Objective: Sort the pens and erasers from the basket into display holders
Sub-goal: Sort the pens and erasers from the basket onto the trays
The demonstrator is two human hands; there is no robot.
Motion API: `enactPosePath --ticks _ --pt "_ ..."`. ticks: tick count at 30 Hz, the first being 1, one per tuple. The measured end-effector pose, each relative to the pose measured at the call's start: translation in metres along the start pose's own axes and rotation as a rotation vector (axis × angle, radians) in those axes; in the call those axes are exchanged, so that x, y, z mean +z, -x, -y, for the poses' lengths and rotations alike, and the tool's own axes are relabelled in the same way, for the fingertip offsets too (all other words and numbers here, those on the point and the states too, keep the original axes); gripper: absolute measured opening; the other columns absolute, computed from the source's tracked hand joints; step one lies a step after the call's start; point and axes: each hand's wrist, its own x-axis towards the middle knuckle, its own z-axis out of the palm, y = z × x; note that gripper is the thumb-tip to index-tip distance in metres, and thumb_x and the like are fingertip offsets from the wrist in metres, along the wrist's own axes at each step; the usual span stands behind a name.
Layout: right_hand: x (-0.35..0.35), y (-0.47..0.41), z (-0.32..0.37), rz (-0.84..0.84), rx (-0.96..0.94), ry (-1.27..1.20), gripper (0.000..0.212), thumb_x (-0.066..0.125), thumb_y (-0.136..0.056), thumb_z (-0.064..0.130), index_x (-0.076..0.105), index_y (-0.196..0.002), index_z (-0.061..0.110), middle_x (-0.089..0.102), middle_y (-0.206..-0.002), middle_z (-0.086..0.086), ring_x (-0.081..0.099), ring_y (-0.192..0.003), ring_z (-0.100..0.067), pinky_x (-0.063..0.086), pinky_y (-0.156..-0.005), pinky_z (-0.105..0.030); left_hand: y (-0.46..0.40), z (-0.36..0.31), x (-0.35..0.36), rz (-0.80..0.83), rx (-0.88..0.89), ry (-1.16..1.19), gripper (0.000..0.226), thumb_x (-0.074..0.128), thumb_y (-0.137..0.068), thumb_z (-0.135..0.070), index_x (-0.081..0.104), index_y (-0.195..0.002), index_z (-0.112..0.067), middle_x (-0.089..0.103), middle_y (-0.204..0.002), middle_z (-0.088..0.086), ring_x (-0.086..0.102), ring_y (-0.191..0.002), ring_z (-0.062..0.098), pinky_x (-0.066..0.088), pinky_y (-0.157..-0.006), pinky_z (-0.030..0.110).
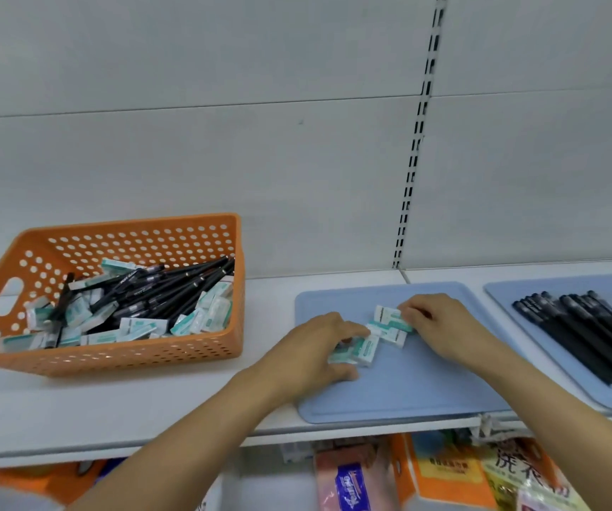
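An orange perforated basket (pixel 201 348) on the white shelf at left holds several black pens (pixel 171 289) mixed with white-and-teal erasers (pixel 138 326). On the middle blue tray (pixel 400 396) lies a small cluster of erasers (pixel 389 331). My left hand (pixel 315 352) rests on the cluster's left end, fingers curled over two erasers (pixel 361 350). My right hand (pixel 440 326) pinches an eraser (pixel 389 314) at the cluster's upper right. A second blue tray (pixel 510 295) at right carries a row of black pens (pixel 588 333).
The white shelf (pixel 149 411) has bare room between basket and middle tray. A slotted upright (pixel 416 149) runs up the back wall. Below the shelf edge hang packaged goods (pixel 444 473) in orange, pink and yellow wrappers.
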Motion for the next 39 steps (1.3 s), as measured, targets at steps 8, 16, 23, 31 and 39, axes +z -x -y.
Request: enactPosePath --ticks 8,16,23,31,39 --pt "-0.001 0.004 0.000 0.198 -0.140 0.055 0.047 0.064 -0.088 0.047 0.053 -0.130 0.031 0.046 -0.108 0.010 0.045 -0.108 -0.012 0.041 -0.093 -0.029 -0.008 -0.011 -0.001 0.072 0.051 -0.151 0.034 0.058 -0.090 -0.046 0.050 -0.123 -0.041 0.038 -0.103 -0.004 0.043 -0.084 0.013 0.037 -0.069 0.030" --pt "0.014 -0.016 0.009 0.079 -0.179 -0.007 0.039 0.068 -0.089 0.029 0.058 -0.127 0.022 0.047 -0.102 0.013 0.049 -0.090 -0.004 0.038 -0.082 -0.021 -0.004 0.010 -0.012 -0.039 -0.053 -0.113 0.018 0.045 -0.098 -0.014 0.061 -0.105 -0.019 0.054 -0.109 0.000 0.051 -0.100 0.017 0.044 -0.089 0.037" --pt "0.034 -0.056 0.042 0.177 -0.266 -0.170 0.032 0.075 -0.084 0.023 0.066 -0.115 0.022 0.059 -0.114 0.007 0.055 -0.091 -0.004 0.042 -0.083 -0.017 0.014 0.026 -0.006 -0.090 -0.008 0.037 0.044 0.070 -0.081 -0.046 0.057 -0.122 -0.035 0.059 -0.120 -0.018 0.052 -0.102 -0.001 0.040 -0.083 0.015" --pt "0.037 -0.063 0.038 0.245 -0.256 -0.275 0.023 0.059 -0.094 0.006 0.072 -0.102 0.023 0.064 -0.118 0.011 0.058 -0.108 -0.009 0.038 -0.087 -0.006 0.004 0.021 -0.004 -0.199 -0.067 -0.083 0.024 0.059 -0.090 -0.018 0.069 -0.112 -0.017 0.066 -0.120 0.000 0.056 -0.112 0.019 0.049 -0.091 0.039" --pt "0.019 -0.018 0.084 -0.159 -0.358 -0.461 0.028 0.055 -0.096 0.007 0.072 -0.098 0.029 0.068 -0.099 0.022 0.062 -0.097 0.001 0.044 -0.075 -0.011 0.056 -0.017 -0.026 -0.346 0.034 -0.017 0.041 0.054 -0.097 -0.035 0.049 -0.138 -0.030 0.051 -0.138 -0.012 0.044 -0.128 0.006 0.040 -0.103 0.028"
